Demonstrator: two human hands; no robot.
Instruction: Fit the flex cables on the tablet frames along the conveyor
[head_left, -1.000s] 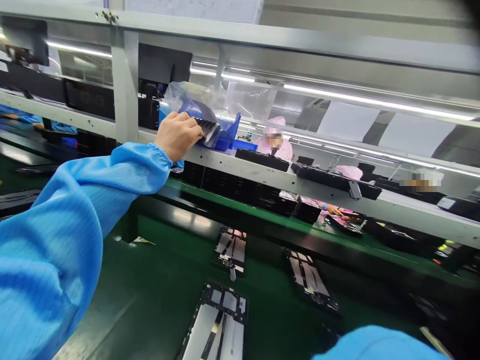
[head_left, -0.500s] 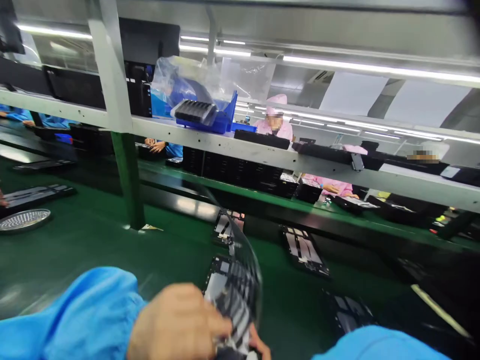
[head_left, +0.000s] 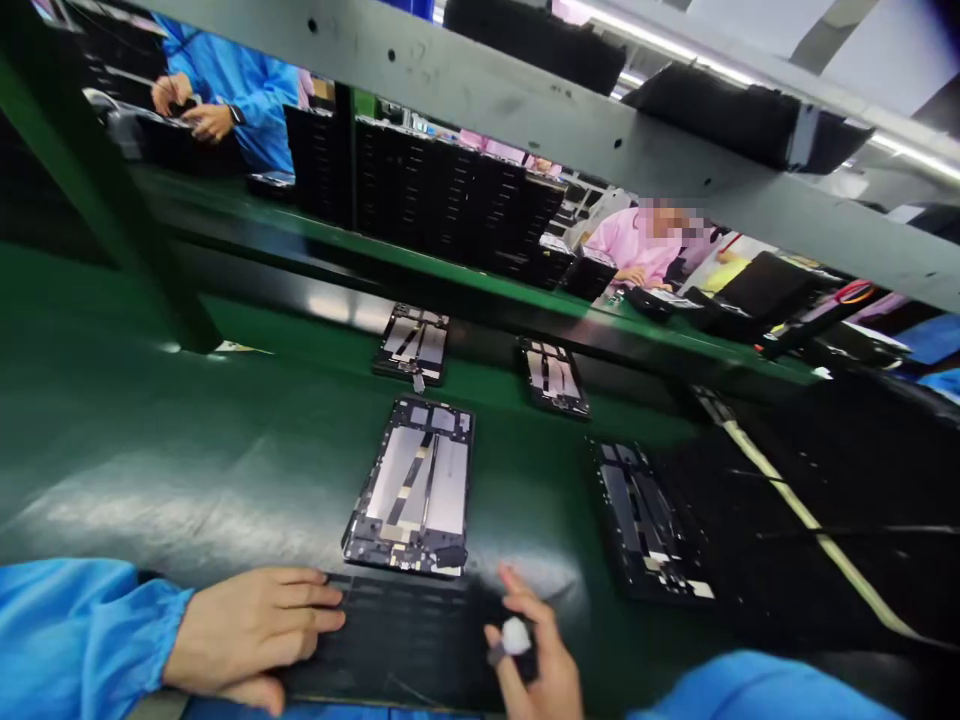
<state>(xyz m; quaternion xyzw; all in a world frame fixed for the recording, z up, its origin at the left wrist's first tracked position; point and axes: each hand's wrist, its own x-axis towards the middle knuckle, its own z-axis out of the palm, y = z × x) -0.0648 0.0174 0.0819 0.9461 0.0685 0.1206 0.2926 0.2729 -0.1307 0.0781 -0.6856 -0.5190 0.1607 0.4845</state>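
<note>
Flat and with fingers stretched out, my left hand [head_left: 259, 632] rests on the left end of a dark flat sheet [head_left: 405, 635] with faint stripes, at the table's front edge. At its right end is my right hand [head_left: 546, 640], fingers curled around a small dark object with a white rounded end [head_left: 516, 636]; its exact kind is unclear. Just beyond the sheet lies an opened tablet [head_left: 416, 485], its inner parts and ribbon cables showing. A second opened tablet [head_left: 649, 525] is to the right of my right hand.
Farther back lie two more opened tablets, one at left [head_left: 412, 343] and one at right [head_left: 555, 378]. A green post [head_left: 135, 220] rises at left. Black stacked trays [head_left: 450, 200] stand behind a ledge, with co-workers beyond. Black material with a pale strip [head_left: 817, 535] covers the right side.
The view has tilted down. The curved, striped clear film near my hands is no longer raised; a dark sheet lies flat under my left hand. My hands have moved apart.
</note>
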